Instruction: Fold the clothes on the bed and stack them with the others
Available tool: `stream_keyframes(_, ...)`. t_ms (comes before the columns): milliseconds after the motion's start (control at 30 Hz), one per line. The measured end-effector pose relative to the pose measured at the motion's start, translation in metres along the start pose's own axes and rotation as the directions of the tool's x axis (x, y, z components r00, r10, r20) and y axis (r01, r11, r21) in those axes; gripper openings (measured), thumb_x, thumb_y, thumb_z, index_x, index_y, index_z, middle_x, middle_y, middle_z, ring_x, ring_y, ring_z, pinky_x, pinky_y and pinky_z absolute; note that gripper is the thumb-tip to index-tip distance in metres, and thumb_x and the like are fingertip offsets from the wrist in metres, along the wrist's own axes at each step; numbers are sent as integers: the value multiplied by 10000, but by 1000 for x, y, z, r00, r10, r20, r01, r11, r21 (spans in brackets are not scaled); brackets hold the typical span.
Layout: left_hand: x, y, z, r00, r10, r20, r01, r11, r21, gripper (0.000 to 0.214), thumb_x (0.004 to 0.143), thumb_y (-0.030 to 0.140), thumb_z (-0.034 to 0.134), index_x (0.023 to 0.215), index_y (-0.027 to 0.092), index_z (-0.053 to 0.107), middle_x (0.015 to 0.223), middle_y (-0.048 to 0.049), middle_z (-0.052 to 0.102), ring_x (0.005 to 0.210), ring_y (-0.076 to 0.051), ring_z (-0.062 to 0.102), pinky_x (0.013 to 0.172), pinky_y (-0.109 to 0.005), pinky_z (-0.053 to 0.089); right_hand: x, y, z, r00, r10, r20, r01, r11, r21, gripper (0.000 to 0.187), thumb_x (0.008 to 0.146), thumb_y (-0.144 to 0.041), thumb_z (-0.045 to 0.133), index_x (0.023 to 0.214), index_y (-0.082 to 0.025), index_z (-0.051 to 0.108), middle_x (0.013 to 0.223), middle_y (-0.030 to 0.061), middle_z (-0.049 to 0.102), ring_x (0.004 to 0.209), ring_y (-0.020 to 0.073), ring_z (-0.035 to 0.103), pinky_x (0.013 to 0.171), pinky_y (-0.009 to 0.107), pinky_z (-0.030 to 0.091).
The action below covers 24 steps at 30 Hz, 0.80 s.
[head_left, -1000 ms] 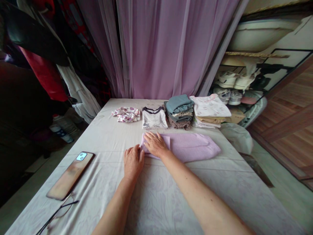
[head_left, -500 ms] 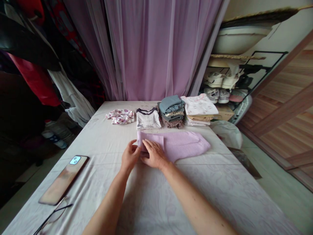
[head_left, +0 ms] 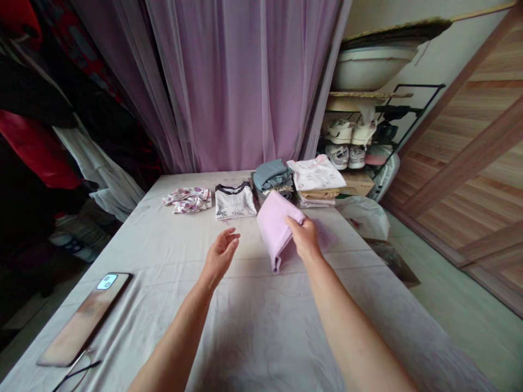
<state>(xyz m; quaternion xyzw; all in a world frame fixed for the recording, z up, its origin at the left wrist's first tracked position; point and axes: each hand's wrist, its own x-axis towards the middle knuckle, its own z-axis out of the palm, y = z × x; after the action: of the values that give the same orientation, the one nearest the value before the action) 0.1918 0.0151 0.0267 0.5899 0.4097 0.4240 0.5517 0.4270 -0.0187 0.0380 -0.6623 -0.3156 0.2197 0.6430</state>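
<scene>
A pair of lilac ribbed pants (head_left: pixel 278 220), folded into a thick bundle, is lifted and tilted above the table. My right hand (head_left: pixel 305 235) is closed on its right edge, the thumb on top and the other fingers hidden. Off to the left, my left hand (head_left: pixel 223 251) hovers apart from the cloth with its fingers spread, holding nothing. Behind the bundle are a folded white shirt with a dark collar (head_left: pixel 235 202), a stack with a blue-grey garment (head_left: pixel 272 175) on top, and a stack topped by a white garment with pink trim (head_left: pixel 316 173).
A crumpled floral cloth (head_left: pixel 188 200) lies at the table's back left. A phone (head_left: pixel 85 318) and eyeglasses (head_left: pixel 77 373) rest near the left edge. Past the right edge stand a plastic bag (head_left: pixel 365 215) and a rack with shoes (head_left: pixel 347 144). A purple curtain (head_left: pixel 241 81) hangs behind.
The pants lay flat with one end folded over; now they are a compact bundle raised off the table in my right hand. My left hand has come away. The view has shifted right.
</scene>
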Motion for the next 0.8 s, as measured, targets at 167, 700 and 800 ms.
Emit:
stream_keyframes(167,-14,-23,17,977,-208,51,208,978,-12,531,709,442,739,1153,182,608,1127,-129,700,964,-211,659,819,-347,516,28,32,-79,981,26,-193,-76,964,-255,515,592,-383,675,1056,-161,655,944,65,713,857,231,641,765,316,501)
stream_keyframes(700,8,11,107,762,-585,277,635,760,-141,212,914,312,568,952,112,626,914,-105,704,724,-141,653,694,-261,544,67,29,-115,947,321,18,-208,654,-727,623,766,-479,647,1253,-91,628,1191,182,676,1118,321,614,893,379,483)
stream_keyframes(800,11,11,126,791,-577,203,601,795,-81,259,891,229,576,1122,113,578,894,-76,681,691,-127,622,612,-227,516,66,16,-113,880,465,99,-312,721,-618,499,733,-381,699,1156,-117,670,1053,125,726,946,257,665,710,294,500)
